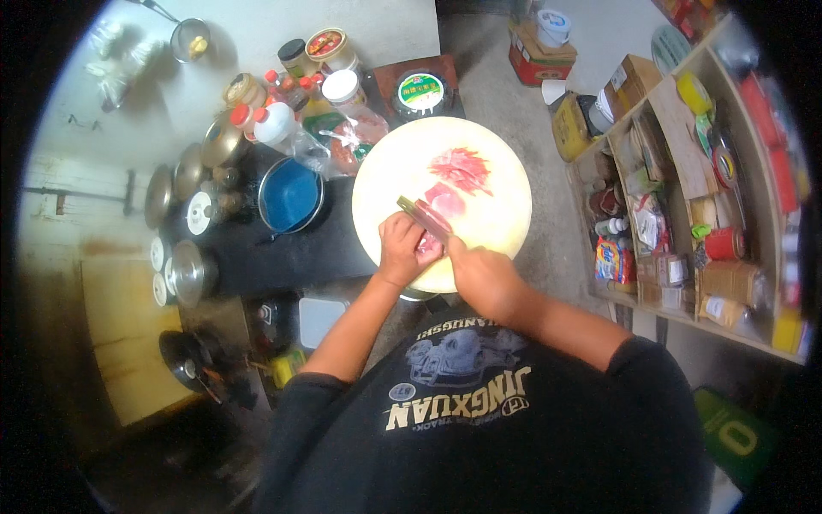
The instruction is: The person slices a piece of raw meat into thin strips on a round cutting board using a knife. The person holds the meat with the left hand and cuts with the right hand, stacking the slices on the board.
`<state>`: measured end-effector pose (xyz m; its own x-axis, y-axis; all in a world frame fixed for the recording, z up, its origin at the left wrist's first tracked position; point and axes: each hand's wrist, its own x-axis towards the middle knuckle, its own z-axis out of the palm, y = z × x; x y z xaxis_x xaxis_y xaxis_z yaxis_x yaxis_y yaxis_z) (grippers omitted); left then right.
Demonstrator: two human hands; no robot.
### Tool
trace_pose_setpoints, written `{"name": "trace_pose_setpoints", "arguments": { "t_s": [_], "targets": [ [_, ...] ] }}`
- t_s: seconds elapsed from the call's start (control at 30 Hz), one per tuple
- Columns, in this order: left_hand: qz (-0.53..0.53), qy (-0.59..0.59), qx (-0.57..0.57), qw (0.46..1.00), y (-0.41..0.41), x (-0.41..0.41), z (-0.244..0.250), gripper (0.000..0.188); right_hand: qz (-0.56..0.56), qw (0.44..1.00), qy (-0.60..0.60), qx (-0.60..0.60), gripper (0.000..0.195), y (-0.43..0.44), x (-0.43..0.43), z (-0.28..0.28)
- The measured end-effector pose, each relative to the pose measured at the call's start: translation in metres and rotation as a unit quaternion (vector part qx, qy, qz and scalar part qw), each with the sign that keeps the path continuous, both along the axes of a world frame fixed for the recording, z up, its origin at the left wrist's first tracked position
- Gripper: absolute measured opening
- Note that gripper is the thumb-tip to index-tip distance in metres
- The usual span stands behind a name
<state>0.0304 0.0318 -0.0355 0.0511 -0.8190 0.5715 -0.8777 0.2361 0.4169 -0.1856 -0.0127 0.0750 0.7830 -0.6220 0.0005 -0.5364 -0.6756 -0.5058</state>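
Note:
A knife with a broad blade [425, 217] is in my right hand [485, 273], its handle hidden by the fingers. My left hand [403, 247] presses a piece of raw meat [429, 247] onto a round, pale cutting board [379, 167]. The blade stands against the meat beside my left fingers. Just beyond the blade lie flat slices of pink meat [448, 201]. Farther off on the board is a loose pile of thin red meat strips [462, 169].
A blue-lined basin [290, 194] stands left of the board on the black counter [289, 254]. Bottles, jars and a plastic bag [347, 138] crowd behind it. A dark lidded jar [421, 94] is beyond the board. Wooden shelves [632, 283] with packages line the right.

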Motion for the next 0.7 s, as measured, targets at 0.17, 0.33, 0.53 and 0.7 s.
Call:
{"name": "trace_pose_setpoints", "arguments": {
  "t_s": [0.17, 0.33, 0.53, 0.7],
  "targets": [
    [0.005, 0.002, -0.007, 1.000, -0.001, 0.001, 0.002, 0.051, 0.016, 0.999, 0.028, -0.022, 0.008, 0.001, -0.004, 0.014],
    [-0.003, 0.013, 0.000, 1.000, -0.002, 0.000, 0.005, 0.050, 0.020, 0.999, 0.043, 0.008, 0.010, -0.009, -0.006, 0.004],
    [0.001, 0.017, -0.015, 1.000, -0.005, -0.003, 0.011, 0.051, 0.033, 0.999, 0.032, 0.005, 0.015, -0.020, 0.003, -0.018],
    [0.006, 0.003, 0.006, 1.000, 0.002, -0.005, 0.007, 0.051, 0.020, 0.997, 0.062, 0.048, 0.015, -0.016, -0.011, -0.001]
  ]
}}
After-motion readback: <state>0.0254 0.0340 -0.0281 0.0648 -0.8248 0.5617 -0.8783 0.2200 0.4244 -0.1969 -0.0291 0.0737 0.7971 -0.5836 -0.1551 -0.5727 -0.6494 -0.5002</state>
